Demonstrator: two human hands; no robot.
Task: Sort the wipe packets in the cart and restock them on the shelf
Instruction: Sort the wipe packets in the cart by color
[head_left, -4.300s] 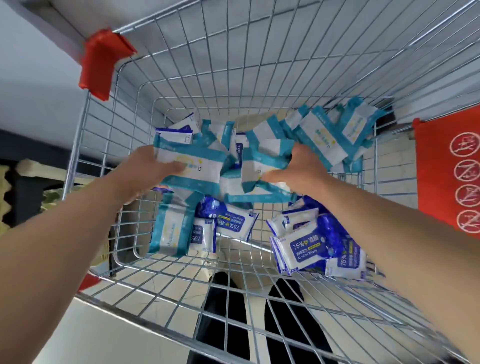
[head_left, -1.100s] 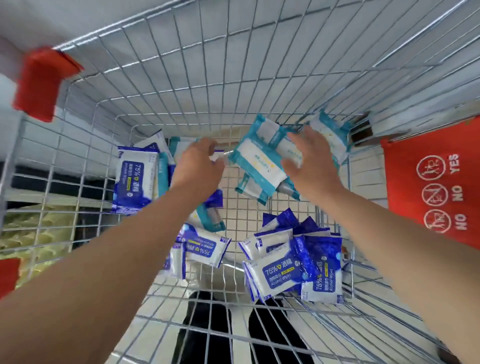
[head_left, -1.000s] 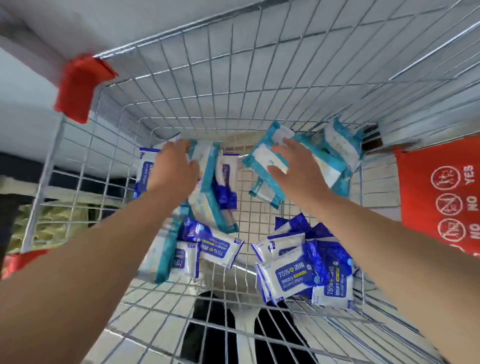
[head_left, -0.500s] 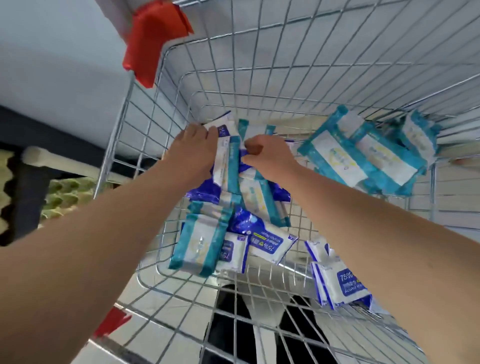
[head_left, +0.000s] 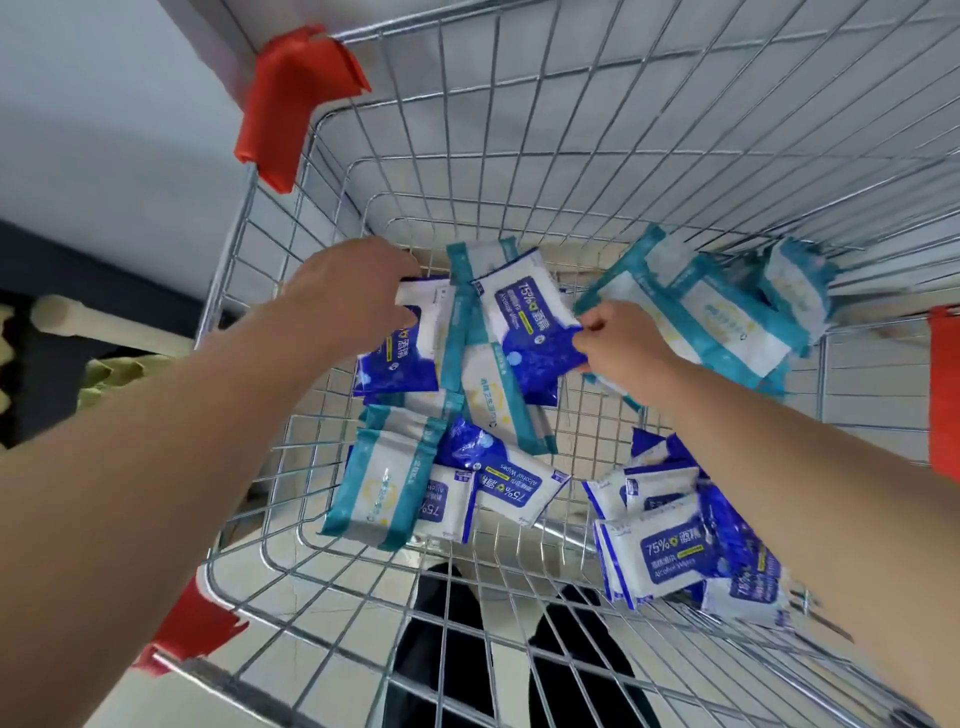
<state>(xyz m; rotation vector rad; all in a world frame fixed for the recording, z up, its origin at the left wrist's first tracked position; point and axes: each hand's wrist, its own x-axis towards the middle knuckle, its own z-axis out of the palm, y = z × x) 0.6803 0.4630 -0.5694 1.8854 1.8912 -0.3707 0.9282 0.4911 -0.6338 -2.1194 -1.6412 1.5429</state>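
Both hands are reaching into the wire cart (head_left: 571, 171), where every packet is lying.

Two blue packets are being held. The left hand (head_left: 353, 291) is gripping the left blue packet (head_left: 397, 358) at its top edge, with the fingers (head_left: 387, 260) curling over it and the thumb pressing its face. The right hand (head_left: 621, 343) is pinching the right blue packet (head_left: 524, 327) by its side edge between thumb and fingertips. Two more loose blue packets (head_left: 511, 480) are lying overlapped at the near middle of the cart floor, print showing. A blue pile (head_left: 670, 551) is sitting in the near right corner. At least five are showing there, but the right forearm is covering part of it, so the full count cannot be told.

A teal pile (head_left: 727, 322) of at least three is leaning in the far right corner, partly hidden behind the right hand. About three middle teal packets (head_left: 496, 402) are lying between and under the two held blue ones, crowding them. One near teal packet (head_left: 382, 483) is lying at the near left, overlapping a loose blue one.

Three red guards (head_left: 296, 104) are capping the cart rim: two on the left corners and one at the right edge. Dark legs (head_left: 441, 654) are showing through the cart floor. A pale bar (head_left: 104, 325) is running outside the left wall.
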